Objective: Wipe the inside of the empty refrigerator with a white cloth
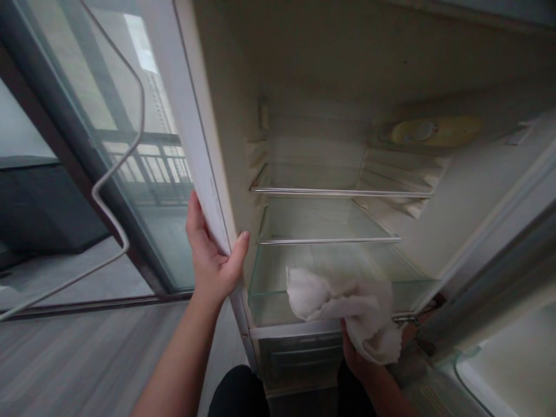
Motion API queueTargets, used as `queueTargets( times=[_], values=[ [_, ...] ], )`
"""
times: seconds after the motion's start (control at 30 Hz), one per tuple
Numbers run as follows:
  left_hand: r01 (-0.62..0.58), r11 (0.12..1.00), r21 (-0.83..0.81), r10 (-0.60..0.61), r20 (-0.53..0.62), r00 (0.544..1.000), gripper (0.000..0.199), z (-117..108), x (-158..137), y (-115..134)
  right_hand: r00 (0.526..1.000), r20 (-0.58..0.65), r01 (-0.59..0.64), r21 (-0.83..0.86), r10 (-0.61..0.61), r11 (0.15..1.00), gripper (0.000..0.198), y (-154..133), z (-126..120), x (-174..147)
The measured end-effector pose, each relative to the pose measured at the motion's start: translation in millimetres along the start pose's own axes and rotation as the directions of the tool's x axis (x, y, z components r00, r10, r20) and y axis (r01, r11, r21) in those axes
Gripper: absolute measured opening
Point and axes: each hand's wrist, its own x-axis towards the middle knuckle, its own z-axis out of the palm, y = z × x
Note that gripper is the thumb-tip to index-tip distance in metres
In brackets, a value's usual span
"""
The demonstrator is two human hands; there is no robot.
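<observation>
An open fridge (304,69) stands in front of me, its inside bare. My left hand (211,259) grips the left side wall's front edge (204,156), thumb inside and fingers outside. My right hand (360,356) is mostly hidden under a crumpled white cloth (347,307) that it holds against the front of the lowest glass shelf (278,272). Two more glass shelves (325,223) sit above it.
The fridge door (499,278) hangs open at the right, with a door bin (512,365) low down. A drawer (299,353) sits under the lowest shelf. At the left are a glass balcony door (108,145), a white cable (113,174) and grey floor (87,359).
</observation>
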Motion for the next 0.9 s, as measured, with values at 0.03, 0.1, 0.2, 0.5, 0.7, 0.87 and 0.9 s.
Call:
queueTargets(
  times=[0.03, 0.1, 0.2, 0.5, 0.7, 0.87, 0.9],
  values=[
    [-0.011, 1.000, -0.007, 0.011, 0.004, 1.000, 0.094, -0.1, 0.5, 0.2, 0.997, 0.016, 0.072, -0.039, -0.071, 0.997, 0.035, -0.3, -4.3, 12.4],
    [-0.015, 1.000, -0.019, 0.015, 0.006, 1.000, 0.093, 0.3, 1.6, 1.2, 0.992, 0.048, 0.120, -0.039, -0.118, 0.992, 0.033, 1.4, -9.1, 41.0],
    [0.005, 0.999, -0.034, -0.005, 0.006, 1.000, 0.089, 1.8, 2.9, 4.7, 0.996, 0.078, 0.041, 0.060, -0.046, 0.997, 0.028, 4.7, -5.2, 81.4],
    [-0.008, 0.999, -0.044, 0.009, 0.033, 0.999, 0.091, 0.9, 2.4, 3.1, 0.904, 0.399, -0.322, 0.393, 0.156, 0.861, 0.061, 1.4, 20.7, 144.4],
    [-0.014, 0.998, -0.057, 0.016, 0.038, 0.999, 0.097, 0.0, 1.8, -3.8, 0.892, 0.446, -0.319, 0.497, 0.077, 0.807, 0.027, 9.0, 21.3, 143.7],
    [-0.006, 0.998, -0.056, 0.009, 0.045, 0.999, 0.097, 0.3, 1.0, -3.4, 0.816, 0.404, -0.567, 0.700, 0.414, 0.435, 0.019, -14.2, 25.4, 139.0],
    [-0.003, 0.998, -0.057, 0.006, 0.042, 0.999, 0.097, 0.5, 0.7, -3.3, 0.753, 0.419, -0.608, 0.738, 0.508, 0.292, 0.021, -21.2, 29.1, 139.1]
  ],
)
